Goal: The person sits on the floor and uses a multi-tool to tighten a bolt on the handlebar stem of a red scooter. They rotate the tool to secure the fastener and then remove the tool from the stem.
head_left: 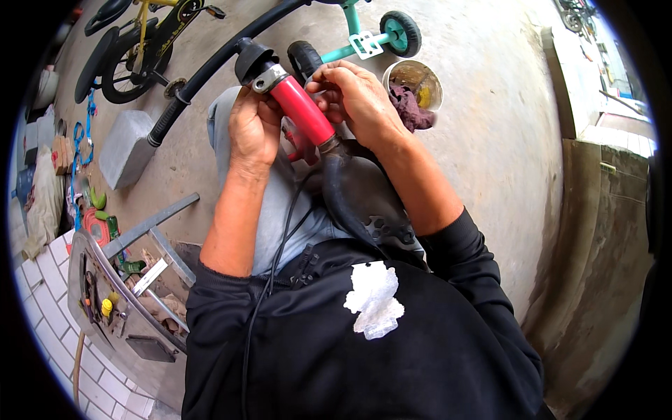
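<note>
A bright red tube (305, 110) slants up and away from me, with a silver metal clamp (270, 79) around its far end and a black rubber cup (253, 61) beyond that. My left hand (253, 129) is at the tube's left side, its bent fingers against the clamp and partly hidden behind it. On the right, my right hand (355, 101) has its fingers curled in a pinch next to the tube. What they hold, if anything, is hidden. Below the tube a curved black part (353, 185) lies between my forearms. A thin black cable (281, 245) runs down over my jacket.
A black handlebar (227, 59) arcs past the cup, its grip by a grey block (128, 147). Ahead are a teal frame with small wheels (399, 33) and a bucket with cloth (414, 84). A yellow bike (143, 49) stands far left; a tool-strewn metal top (115, 322) is near left.
</note>
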Action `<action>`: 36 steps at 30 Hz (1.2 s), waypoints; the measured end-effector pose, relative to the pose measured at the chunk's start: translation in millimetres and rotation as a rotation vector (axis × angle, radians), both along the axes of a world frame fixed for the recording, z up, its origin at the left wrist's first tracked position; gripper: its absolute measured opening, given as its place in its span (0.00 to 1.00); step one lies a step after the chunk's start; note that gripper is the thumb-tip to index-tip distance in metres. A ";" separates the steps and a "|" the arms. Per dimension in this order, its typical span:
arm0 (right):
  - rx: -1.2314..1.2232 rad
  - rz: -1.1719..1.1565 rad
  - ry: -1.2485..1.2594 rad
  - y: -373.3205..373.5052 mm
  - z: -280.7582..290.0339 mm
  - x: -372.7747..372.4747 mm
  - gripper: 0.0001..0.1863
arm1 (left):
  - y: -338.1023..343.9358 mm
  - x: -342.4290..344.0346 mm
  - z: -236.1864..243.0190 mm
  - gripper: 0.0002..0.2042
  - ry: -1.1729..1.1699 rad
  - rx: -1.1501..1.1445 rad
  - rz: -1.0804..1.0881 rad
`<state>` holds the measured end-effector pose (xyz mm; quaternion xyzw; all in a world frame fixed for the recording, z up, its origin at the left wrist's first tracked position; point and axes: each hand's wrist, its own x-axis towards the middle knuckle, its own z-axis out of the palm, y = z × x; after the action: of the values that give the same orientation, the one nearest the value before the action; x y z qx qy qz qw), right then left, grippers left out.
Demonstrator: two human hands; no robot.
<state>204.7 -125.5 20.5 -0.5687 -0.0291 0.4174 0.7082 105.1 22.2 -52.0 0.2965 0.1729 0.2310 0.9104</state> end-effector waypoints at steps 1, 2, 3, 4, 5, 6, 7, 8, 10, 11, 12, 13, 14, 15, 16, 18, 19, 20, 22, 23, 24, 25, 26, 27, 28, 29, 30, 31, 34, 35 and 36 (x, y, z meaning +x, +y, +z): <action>-0.014 0.013 0.006 1.5 -0.3 -0.7 0.10 | 2.9 -1.1 -7.2 0.13 -0.013 -0.040 -0.008; -0.029 0.015 0.007 2.4 0.5 -0.2 0.09 | 7.5 -1.7 -15.1 0.14 -0.029 -0.082 -0.026; -0.045 0.015 0.009 4.0 1.4 -0.2 0.09 | 13.0 -2.0 -21.9 0.14 -0.045 -0.124 -0.046; -0.033 0.027 -0.007 4.3 -2.9 -0.7 0.08 | 16.2 -1.4 -27.4 0.15 0.037 -0.109 -0.038; -0.003 -0.021 0.014 4.2 -9.3 -3.5 0.07 | 12.4 -0.6 -20.9 0.17 0.087 -0.119 -0.018; -0.029 -0.020 -0.031 4.2 -11.8 -4.5 0.07 | 24.0 -2.5 -39.5 0.17 0.129 -0.061 -0.009; -0.043 -0.029 -0.094 5.3 -15.1 -5.6 0.08 | 29.1 -5.4 -43.8 0.17 0.149 -0.069 -0.019; -0.047 -0.033 -0.058 5.6 -21.9 -5.3 0.10 | 29.2 -6.6 -35.4 0.16 0.186 -0.007 -0.099; -0.090 0.020 -0.050 1.2 -20.2 -5.0 0.09 | 22.7 -10.7 -9.3 0.15 0.319 0.040 -0.054; -0.043 0.027 -0.060 1.7 -27.2 -6.8 0.10 | 34.4 -20.7 -12.2 0.14 0.285 0.098 -0.100; 0.013 0.025 -0.084 1.8 -39.5 -9.4 0.10 | 35.5 -19.3 -16.2 0.13 0.450 0.136 0.039; 0.070 -0.036 -0.074 6.0 -48.5 -12.6 0.10 | 46.7 -27.6 -13.8 0.13 0.406 0.142 -0.074; 0.053 0.025 -0.078 8.2 -48.7 -10.6 0.10 | 46.7 -29.6 -6.7 0.15 0.442 0.137 -0.014; 0.032 0.089 -0.185 9.9 -49.7 -14.7 0.09 | 47.0 -34.8 -3.9 0.17 0.492 0.119 0.053; 0.063 0.011 -0.143 17.9 -59.6 -17.2 0.09 | 46.9 -35.6 4.6 0.20 0.526 0.122 0.107; 0.045 -0.011 -0.112 14.4 -55.4 -18.7 0.09 | 21.8 -30.8 35.6 0.22 0.527 0.084 0.174; 0.004 0.008 -0.105 20.1 -58.2 -17.5 0.09 | 15.0 -28.9 45.0 0.22 0.524 0.097 0.198; -0.024 0.001 -0.153 19.7 -56.9 -18.3 0.09 | 15.9 -26.8 44.5 0.22 0.521 0.098 0.197; -0.068 -0.005 -0.220 17.6 -53.4 -19.0 0.09 | 18.7 -25.7 41.7 0.22 0.515 0.104 0.195; -0.079 0.001 -0.238 17.7 -49.6 -19.8 0.10 | 20.3 -27.1 41.0 0.22 0.514 0.110 0.199; -0.096 0.002 -0.224 17.4 -46.2 -21.6 0.09 | 22.9 -29.1 40.7 0.22 0.519 0.080 0.197; -0.108 -0.011 -0.288 17.9 -48.4 -21.6 0.09 | 27.3 -28.4 36.5 0.22 0.507 0.074 0.187; -0.119 -0.011 -0.354 20.0 -51.3 -21.5 0.09 | 30.0 -29.2 33.6 0.22 0.495 0.063 0.191; -0.131 -0.010 -0.420 20.5 -54.5 -18.9 0.09 | 32.6 -27.6 29.1 0.22 0.484 0.052 0.195; -0.150 -0.022 -0.395 14.4 -44.5 -20.9 0.08 | 28.3 -24.9 32.1 0.22 0.488 0.071 0.188; -0.149 -0.046 -0.447 16.1 -48.5 -19.7 0.07 | 24.1 -24.1 35.2 0.22 0.492 0.090 0.183; -0.146 -0.069 -0.499 21.5 -57.7 -19.0 0.07 | 20.6 -22.9 38.0 0.22 0.497 0.109 0.179; -0.145 -0.087 -0.556 20.0 -52.8 -17.9 0.07 | 22.0 -22.4 37.1 0.22 0.488 0.117 0.169; -0.200 -0.086 -0.559 9.0 -39.3 -25.1 0.09 | 35.1 -26.7 27.8 0.21 0.455 0.102 0.146; -0.228 -0.139 -0.607 9.6 -41.7 -24.6 0.10 | 41.0 -27.3 23.5 0.21 0.438 0.069 0.138; -0.254 -0.189 -0.656 10.4 -49.0 -24.2 0.10 | 46.8 -28.7 18.5 0.21 0.422 0.037 0.131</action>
<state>180.5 -115.0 -28.5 -0.7560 -0.1497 0.1457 0.6204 76.4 69.1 -33.5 0.3430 0.3741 0.2258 0.8315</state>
